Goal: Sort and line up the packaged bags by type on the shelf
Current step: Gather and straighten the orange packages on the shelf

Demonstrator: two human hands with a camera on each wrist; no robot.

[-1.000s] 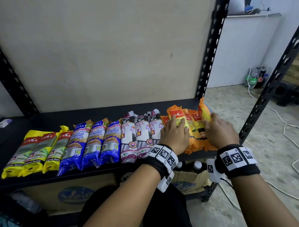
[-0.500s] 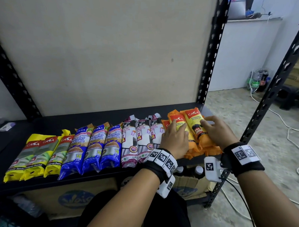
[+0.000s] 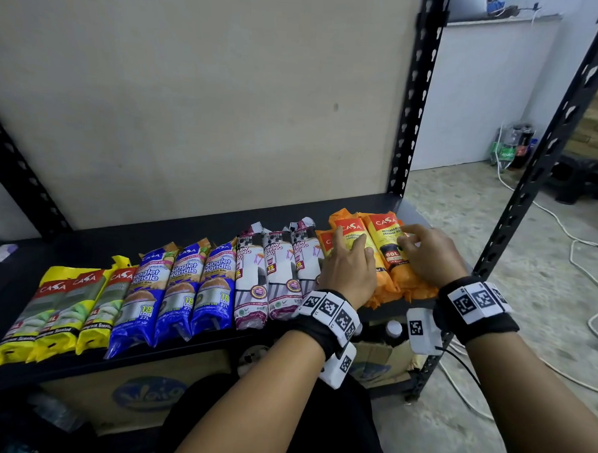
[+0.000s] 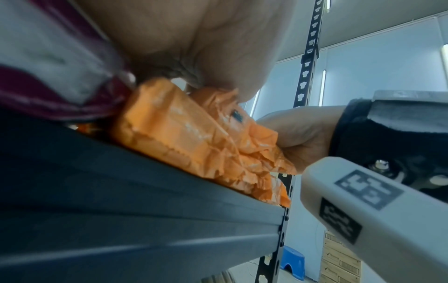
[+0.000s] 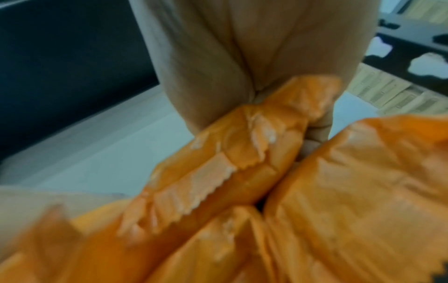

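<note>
A: Two hands, both on the orange packs at the right end of the shelf [image 3: 201, 229]. Left hand [image 3: 349, 269] lies flat, fingers straight, pressing the middle orange pack [image 3: 350, 228]. Right hand [image 3: 426, 256] has fingers bent over the rightmost orange pack [image 3: 383, 230]; whether it grips or only rests on it, I cannot tell.

B: Lie of the packs?

A: Long axes run near to far, labels up, the far ends leaning slightly left. The rightmost pack sits directly under the right hand, so that hand is nearer; its left edge touches the middle one. Judgement: next move is a nudge leftward to close the row.

B: Counts?

A: Left to right: three yellow packs [image 3: 61, 312], three blue packs [image 3: 182, 286], three white packs [image 3: 278, 270], three orange; the leftmost orange pack [image 3: 324, 241] is mostly hidden under the left hand. Groups sit side by side, touching.
</note>
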